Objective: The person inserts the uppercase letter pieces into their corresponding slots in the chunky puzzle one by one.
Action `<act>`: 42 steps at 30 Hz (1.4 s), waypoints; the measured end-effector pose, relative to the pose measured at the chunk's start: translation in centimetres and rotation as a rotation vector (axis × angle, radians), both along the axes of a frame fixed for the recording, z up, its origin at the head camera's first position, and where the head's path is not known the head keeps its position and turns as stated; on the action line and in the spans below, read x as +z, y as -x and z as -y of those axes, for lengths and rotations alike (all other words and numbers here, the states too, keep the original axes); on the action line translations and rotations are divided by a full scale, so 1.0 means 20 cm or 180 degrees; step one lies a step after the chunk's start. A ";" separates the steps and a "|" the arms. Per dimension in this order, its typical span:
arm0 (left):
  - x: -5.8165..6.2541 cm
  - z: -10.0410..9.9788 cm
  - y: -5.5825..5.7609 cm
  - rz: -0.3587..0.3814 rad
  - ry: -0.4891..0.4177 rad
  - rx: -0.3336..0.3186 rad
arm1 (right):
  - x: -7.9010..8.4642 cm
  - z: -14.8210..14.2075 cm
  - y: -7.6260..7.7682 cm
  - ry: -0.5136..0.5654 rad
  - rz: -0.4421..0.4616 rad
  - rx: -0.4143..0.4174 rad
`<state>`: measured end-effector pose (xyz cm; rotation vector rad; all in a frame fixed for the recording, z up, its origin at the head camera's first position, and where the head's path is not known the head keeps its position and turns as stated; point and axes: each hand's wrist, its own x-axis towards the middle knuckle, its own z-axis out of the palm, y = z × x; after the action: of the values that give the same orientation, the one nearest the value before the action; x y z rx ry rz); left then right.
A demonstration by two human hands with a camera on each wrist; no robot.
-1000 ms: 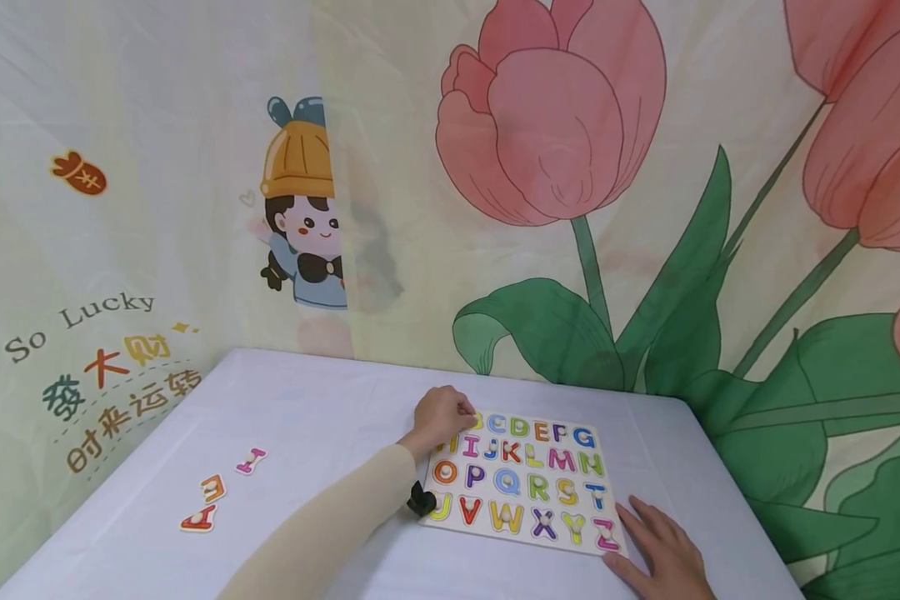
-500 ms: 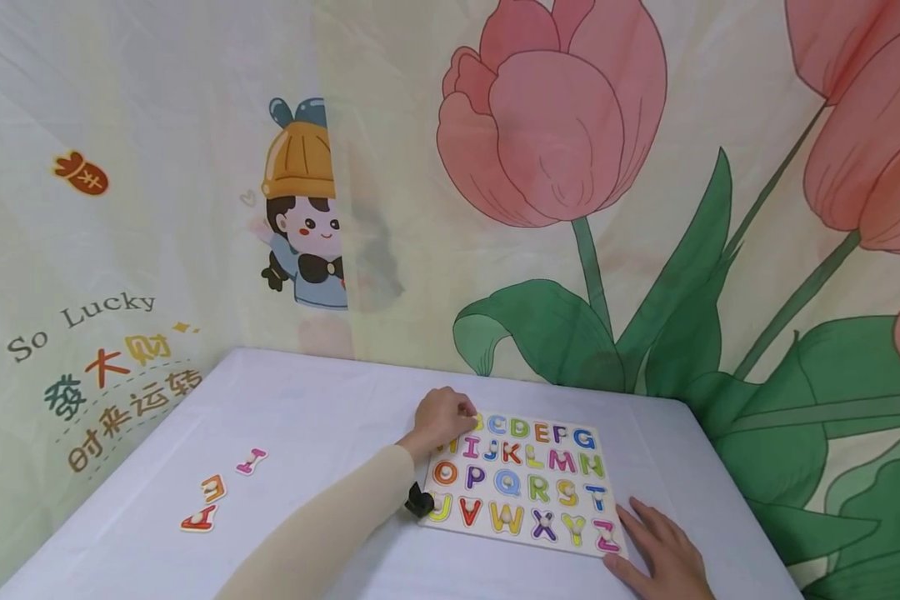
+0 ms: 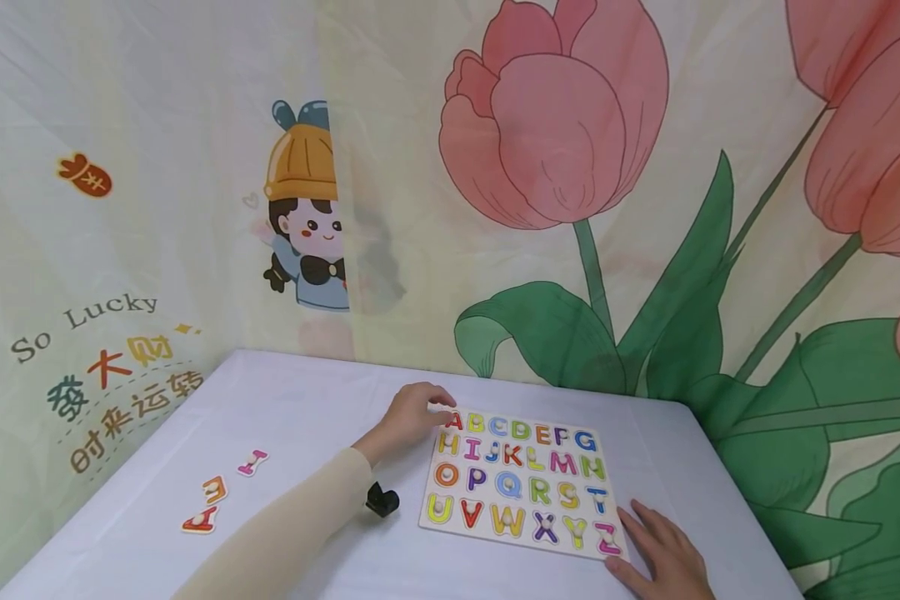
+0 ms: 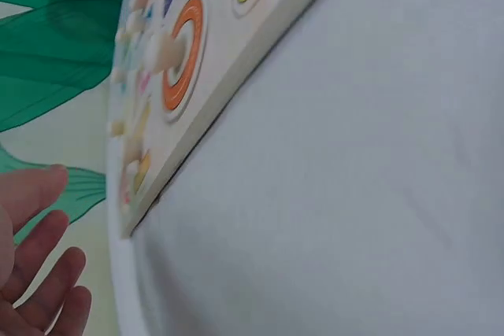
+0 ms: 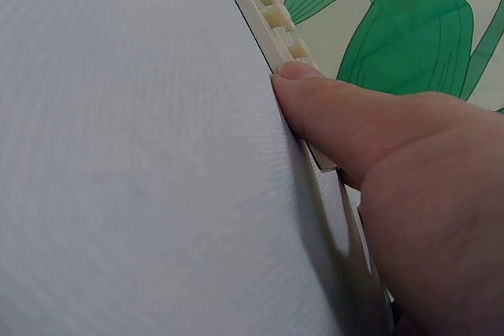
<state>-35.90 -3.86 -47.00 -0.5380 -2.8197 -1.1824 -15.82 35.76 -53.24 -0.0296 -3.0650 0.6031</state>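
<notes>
An alphabet peg puzzle board, white with colourful knobbed letters, lies flat on the table. My left hand is at its far left corner, fingertips beside the red letter A. In the left wrist view the left fingers are spread a little and hold nothing. My right hand rests at the board's near right corner, by the pink Z. The right wrist view shows its thumb against the board's edge; the other fingers are mostly hidden there.
Left on the white tablecloth lie three loose knobbed pieces: a pink one, an orange one and a red one. A black device sits at the left wrist. A printed curtain hangs behind the table.
My left hand has moved left off the A at the board's corner, its fingers opening and uncovering the letter. My right hand keeps its place.
</notes>
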 end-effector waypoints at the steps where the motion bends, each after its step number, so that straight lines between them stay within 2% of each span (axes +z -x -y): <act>1: 0.01 0.03 -0.01 -0.0045 0.0019 0.0021 | 0.00 0.00 0.00 -0.0009 -0.0005 0.0001; 6: 0.05 0.17 -0.06 -0.0316 0.0103 0.0083 | 0.00 0.00 0.00 -0.0029 -0.0006 -0.0001; 11: 0.07 0.34 -0.11 -0.0495 0.0153 0.0132 | 0.00 0.00 0.00 -0.0028 0.0021 -0.0002; 16: 0.06 0.54 -0.18 -0.0604 0.0177 0.0165 | 0.00 0.01 0.00 0.0006 0.0048 -0.0009; 20: 0.04 0.72 -0.26 -0.0670 0.0192 0.0237 | 0.00 0.02 0.00 0.0029 0.0059 -0.0001; 25: 0.01 0.95 -0.34 -0.0774 0.0294 0.0380 | 0.01 0.02 0.01 -0.0063 -0.0064 0.0050; 29: -0.01 1.11 -0.40 -0.0674 0.0410 0.0557 | 0.02 0.01 0.01 -0.0113 -0.0134 0.0069; 34: -0.03 1.28 -0.45 -0.0242 0.0496 0.0762 | 0.02 0.00 0.01 -0.0119 -0.0125 0.0049; 38: -0.05 1.37 -0.47 0.0072 0.0636 0.0793 | 0.00 0.00 0.00 -0.0120 -0.0188 0.0039; 42: -0.06 1.44 -0.48 0.0136 0.0739 0.0754 | -0.02 0.00 -0.01 -0.0131 -0.0323 0.0049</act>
<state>-26.32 -32.64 -48.24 -0.1788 -2.9717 -0.8421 -15.57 35.74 -53.60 0.0243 -2.9810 0.5249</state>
